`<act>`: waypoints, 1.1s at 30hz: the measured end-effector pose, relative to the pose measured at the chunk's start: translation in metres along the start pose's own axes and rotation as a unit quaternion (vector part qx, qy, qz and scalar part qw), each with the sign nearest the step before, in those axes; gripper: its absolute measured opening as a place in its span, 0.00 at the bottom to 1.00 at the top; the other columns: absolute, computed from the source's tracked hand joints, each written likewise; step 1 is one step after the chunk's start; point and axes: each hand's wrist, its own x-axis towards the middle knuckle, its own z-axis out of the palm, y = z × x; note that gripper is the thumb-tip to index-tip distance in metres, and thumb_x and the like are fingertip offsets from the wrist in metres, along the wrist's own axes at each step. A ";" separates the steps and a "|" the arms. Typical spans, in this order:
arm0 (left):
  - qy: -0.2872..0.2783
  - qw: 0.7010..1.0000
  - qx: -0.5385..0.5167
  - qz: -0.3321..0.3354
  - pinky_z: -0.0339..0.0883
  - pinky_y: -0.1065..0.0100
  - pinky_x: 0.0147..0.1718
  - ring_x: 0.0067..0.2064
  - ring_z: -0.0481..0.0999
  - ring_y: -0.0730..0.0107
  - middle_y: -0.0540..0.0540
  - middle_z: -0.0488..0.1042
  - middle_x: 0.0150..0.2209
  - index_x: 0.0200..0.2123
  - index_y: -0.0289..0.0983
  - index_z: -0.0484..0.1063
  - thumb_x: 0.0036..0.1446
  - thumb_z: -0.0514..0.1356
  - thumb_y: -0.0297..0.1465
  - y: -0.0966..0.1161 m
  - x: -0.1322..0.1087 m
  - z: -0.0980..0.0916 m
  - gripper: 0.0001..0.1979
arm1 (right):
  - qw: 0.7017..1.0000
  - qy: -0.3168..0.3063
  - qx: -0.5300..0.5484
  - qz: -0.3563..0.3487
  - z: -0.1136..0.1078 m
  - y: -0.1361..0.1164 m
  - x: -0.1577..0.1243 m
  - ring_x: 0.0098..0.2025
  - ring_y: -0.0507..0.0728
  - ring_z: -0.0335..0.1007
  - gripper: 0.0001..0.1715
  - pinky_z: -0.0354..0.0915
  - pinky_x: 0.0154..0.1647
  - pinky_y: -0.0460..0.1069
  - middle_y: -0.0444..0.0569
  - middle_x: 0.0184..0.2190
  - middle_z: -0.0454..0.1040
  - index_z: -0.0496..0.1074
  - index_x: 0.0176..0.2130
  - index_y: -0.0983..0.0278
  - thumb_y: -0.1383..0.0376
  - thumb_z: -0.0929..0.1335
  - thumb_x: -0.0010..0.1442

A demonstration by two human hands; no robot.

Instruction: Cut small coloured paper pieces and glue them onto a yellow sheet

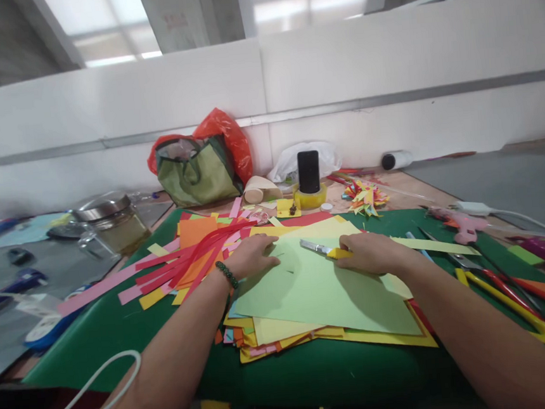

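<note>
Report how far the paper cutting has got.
Done: red and pink strips lie cut at the left. In hand: the left hand presses the light green sheet; the right hand holds the utility knife on it. Left, seemingly: that sheet, and the stack of coloured sheets under it.

Bright overhead daylight, soft blur, warped edges.

Pale green sheet [318,289]; yellow knife [327,250]; red strips [196,259]; green mat [121,332].

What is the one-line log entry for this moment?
left hand: flat on light green sheet | right hand: holds yellow utility knife, blade on sheet | sheet: atop paper stack on green mat
</note>
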 end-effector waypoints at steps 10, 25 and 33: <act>-0.027 0.999 -0.043 0.016 0.64 0.63 0.41 0.43 0.70 0.57 0.41 0.71 0.41 0.42 0.35 0.74 0.47 0.64 0.42 0.003 -0.001 0.005 0.21 | 1.000 -0.003 0.003 0.004 -0.001 0.000 0.000 0.41 0.62 0.71 0.19 0.56 0.29 0.49 0.56 0.41 0.75 0.69 0.41 0.64 0.53 0.62 0.59; 0.144 0.988 -0.026 0.053 0.63 0.55 0.53 0.53 0.69 0.53 0.38 0.72 0.51 0.51 0.36 0.71 0.59 0.55 0.33 0.037 -0.022 -0.014 0.17 | 1.000 -0.009 0.013 0.003 -0.001 0.002 0.003 0.42 0.62 0.71 0.20 0.57 0.30 0.49 0.55 0.41 0.75 0.67 0.39 0.63 0.51 0.62 0.59; 0.023 0.976 -0.201 0.079 0.67 0.58 0.52 0.53 0.71 0.54 0.44 0.72 0.54 0.58 0.50 0.67 0.47 0.67 0.43 0.076 -0.170 -0.052 0.33 | 1.000 -0.020 0.008 -0.010 0.005 0.010 0.013 0.39 0.62 0.71 0.22 0.60 0.32 0.51 0.56 0.41 0.75 0.68 0.38 0.64 0.48 0.63 0.59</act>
